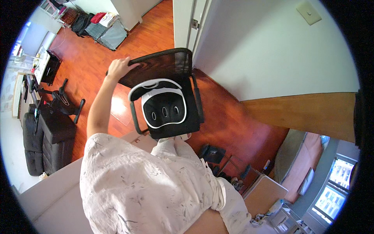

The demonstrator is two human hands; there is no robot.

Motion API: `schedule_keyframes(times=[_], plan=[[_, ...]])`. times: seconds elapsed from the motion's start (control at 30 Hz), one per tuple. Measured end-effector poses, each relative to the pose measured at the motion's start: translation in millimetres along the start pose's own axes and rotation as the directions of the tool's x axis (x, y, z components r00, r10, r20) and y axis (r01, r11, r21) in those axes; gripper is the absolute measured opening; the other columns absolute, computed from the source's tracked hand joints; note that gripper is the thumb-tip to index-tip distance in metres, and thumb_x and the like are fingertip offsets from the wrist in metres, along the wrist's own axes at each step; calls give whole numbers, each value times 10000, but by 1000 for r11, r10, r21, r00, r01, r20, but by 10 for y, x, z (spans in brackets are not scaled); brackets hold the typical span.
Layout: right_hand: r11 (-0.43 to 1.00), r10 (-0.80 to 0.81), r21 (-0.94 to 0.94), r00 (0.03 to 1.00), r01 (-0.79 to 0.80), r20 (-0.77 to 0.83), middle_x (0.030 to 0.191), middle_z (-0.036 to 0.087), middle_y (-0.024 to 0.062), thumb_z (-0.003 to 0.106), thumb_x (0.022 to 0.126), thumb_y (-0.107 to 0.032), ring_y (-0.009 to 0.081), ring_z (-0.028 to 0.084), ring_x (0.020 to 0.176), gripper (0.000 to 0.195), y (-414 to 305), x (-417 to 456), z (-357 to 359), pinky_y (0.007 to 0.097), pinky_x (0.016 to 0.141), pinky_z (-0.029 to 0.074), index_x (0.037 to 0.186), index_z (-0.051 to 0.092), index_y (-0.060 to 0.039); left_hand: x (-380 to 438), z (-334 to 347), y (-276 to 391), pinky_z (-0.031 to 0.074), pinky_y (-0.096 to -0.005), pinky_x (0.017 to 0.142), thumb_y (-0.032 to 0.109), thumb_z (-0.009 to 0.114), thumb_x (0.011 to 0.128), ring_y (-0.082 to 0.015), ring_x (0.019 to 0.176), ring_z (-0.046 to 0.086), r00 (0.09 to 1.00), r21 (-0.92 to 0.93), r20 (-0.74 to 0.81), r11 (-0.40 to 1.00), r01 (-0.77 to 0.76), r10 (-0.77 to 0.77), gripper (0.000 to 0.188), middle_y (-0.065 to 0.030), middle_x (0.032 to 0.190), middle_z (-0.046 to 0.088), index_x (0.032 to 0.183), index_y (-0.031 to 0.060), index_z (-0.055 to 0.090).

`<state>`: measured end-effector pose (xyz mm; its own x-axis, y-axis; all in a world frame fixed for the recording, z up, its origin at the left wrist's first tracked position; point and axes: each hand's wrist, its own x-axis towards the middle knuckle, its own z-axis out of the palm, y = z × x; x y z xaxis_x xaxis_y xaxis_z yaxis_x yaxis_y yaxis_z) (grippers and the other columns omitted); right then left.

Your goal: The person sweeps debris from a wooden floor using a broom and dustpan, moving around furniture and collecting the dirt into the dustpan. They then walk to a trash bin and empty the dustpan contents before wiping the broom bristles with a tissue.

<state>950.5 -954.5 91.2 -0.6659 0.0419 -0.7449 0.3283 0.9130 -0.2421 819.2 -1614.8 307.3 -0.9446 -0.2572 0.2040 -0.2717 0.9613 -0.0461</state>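
My left hand (119, 69) is closed over the top corner of the mesh backrest (163, 64) of a black office chair, thumb on the near side. On the chair's black seat (191, 125) lies a black-and-white cushion (164, 109) with several oval openings, its upper part (155, 86) leaning against the backrest. Grey armrests flank the seat. The chair stands right in front of my legs. My right hand is out of view; the lower right of the picture shows only my pale patterned sleeve and bare skin.
A white door frame (184, 23) and a wall with a light switch (308, 13) rise beyond the chair. Bags and folded cloth (112, 33) lie on the wooden floor. At left are a black sofa (55, 146) and an exercise bike (62, 102). Shoes (236, 183) and a bed (304, 158) are at right.
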Motion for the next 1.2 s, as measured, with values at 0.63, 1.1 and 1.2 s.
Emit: schedule_keyframes(times=[0.63,1.1,1.2], plan=[[984,-117,-149,987,101,-106,809,598,227,533,807,-330,388,584,724,327,-1564,999,-141,449,660,454,859,604,-16,-1402,-316,-2178,494,-415,597,577,432,846,-342,697,617,815,403,161,791,460,-556,584,-192,748,629,954,29,603],[961,222,-153,973,-228,-60,804,593,234,536,804,-325,403,578,748,340,-1062,-55,-143,456,673,446,806,614,6,-2578,104,-3924,484,-460,627,605,349,857,-342,769,623,401,553,88,380,741,-912,599,-146,824,649,846,59,594],[969,216,-82,962,-232,-167,802,592,235,536,803,-324,406,577,753,344,-1040,-623,-512,458,676,445,794,616,10,-2509,127,-4130,483,-447,588,580,366,863,-332,733,623,486,524,44,434,733,-873,555,-133,801,649,808,71,581]])
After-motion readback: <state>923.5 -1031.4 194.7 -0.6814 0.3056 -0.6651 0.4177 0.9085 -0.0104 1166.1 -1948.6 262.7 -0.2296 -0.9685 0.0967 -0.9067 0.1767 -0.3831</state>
